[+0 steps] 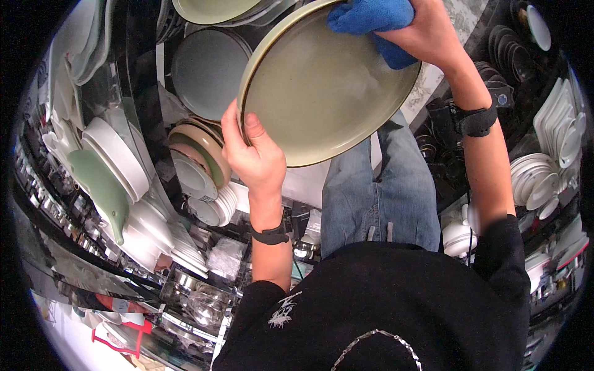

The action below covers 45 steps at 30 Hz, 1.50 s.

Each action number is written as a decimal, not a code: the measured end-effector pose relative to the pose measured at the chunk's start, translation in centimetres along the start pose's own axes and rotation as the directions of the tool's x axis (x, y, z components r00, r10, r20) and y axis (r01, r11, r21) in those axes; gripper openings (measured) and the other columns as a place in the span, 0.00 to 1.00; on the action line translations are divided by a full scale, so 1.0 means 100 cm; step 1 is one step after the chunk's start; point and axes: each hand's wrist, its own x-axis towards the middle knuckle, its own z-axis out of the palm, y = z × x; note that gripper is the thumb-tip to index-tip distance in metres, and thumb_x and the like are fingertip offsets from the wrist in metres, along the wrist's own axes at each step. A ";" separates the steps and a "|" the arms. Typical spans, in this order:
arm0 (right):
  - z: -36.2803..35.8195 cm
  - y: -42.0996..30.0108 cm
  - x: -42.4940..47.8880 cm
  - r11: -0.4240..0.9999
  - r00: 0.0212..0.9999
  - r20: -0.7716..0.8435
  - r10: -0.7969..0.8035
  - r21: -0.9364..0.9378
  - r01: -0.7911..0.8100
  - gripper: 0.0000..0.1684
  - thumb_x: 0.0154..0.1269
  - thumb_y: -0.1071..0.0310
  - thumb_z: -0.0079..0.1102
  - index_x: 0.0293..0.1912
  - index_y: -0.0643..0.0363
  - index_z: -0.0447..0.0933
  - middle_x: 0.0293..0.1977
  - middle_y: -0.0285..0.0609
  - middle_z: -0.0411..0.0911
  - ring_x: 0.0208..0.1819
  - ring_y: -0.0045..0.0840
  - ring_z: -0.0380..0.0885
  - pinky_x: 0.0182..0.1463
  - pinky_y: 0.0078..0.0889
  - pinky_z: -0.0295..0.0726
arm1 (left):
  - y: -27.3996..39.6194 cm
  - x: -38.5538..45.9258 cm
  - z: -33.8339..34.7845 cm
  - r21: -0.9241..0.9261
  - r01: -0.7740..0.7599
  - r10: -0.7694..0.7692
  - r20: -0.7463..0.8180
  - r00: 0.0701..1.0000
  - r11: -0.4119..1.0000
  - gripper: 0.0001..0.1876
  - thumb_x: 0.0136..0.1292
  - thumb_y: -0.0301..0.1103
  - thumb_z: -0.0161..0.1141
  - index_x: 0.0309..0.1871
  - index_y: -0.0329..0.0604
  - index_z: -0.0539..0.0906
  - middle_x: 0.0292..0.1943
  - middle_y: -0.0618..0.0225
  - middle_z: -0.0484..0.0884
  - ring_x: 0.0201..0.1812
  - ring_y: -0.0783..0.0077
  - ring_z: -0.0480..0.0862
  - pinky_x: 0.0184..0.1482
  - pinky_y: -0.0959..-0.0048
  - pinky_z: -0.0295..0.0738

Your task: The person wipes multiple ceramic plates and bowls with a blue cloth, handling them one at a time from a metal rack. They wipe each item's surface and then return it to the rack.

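Note:
A large round olive-green plate [325, 102] with a raised rim is tilted in front of me, above my legs. My left hand [255, 148] grips its left edge, the thumb lying over the rim and the fingers behind. In my right hand [420, 37] is a bunched blue cloth [371, 16], pressed against the plate's upper right part. Part of the cloth hangs down over the plate's surface and hides the rim there. A pale, hazy patch shows on the plate near the cloth.
Left of the plate lies a round grey plate [211, 74], with stacked bowls and dishes [204, 143] below it. A green fish-shaped dish [100, 185] and white bowls [116, 157] line the left shelf. White plates [533, 178] and dark bowls [510, 53] stand along the right.

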 end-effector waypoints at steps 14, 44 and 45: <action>0.040 0.065 -0.091 0.886 0.720 -0.522 0.457 0.194 -0.422 0.15 0.64 0.65 0.67 0.47 0.64 0.84 0.38 0.36 0.85 0.40 0.19 0.81 0.48 0.29 0.80 | 0.021 0.008 0.006 -0.220 0.093 -0.134 -0.179 0.975 0.971 0.19 0.78 0.41 0.58 0.53 0.28 0.81 0.39 0.63 0.87 0.39 0.75 0.84 0.44 0.75 0.78; 0.163 -0.036 -0.104 0.983 0.992 0.129 0.005 -0.182 0.019 0.44 0.43 0.75 0.71 0.66 0.51 0.75 0.69 0.40 0.72 0.73 0.35 0.69 0.74 0.51 0.70 | -0.052 -0.060 0.056 -0.447 0.457 -0.553 -0.106 0.826 0.769 0.14 0.77 0.26 0.48 0.55 0.27 0.80 0.46 0.57 0.87 0.46 0.67 0.84 0.52 0.69 0.78; 0.159 -0.037 -0.115 0.993 0.980 0.197 -0.001 -0.116 0.024 0.46 0.42 0.74 0.73 0.66 0.51 0.75 0.70 0.40 0.72 0.73 0.34 0.69 0.75 0.50 0.70 | -0.054 -0.060 0.052 -0.548 0.456 -0.588 -0.084 0.804 0.701 0.14 0.78 0.28 0.49 0.55 0.27 0.81 0.46 0.59 0.87 0.47 0.69 0.83 0.53 0.69 0.77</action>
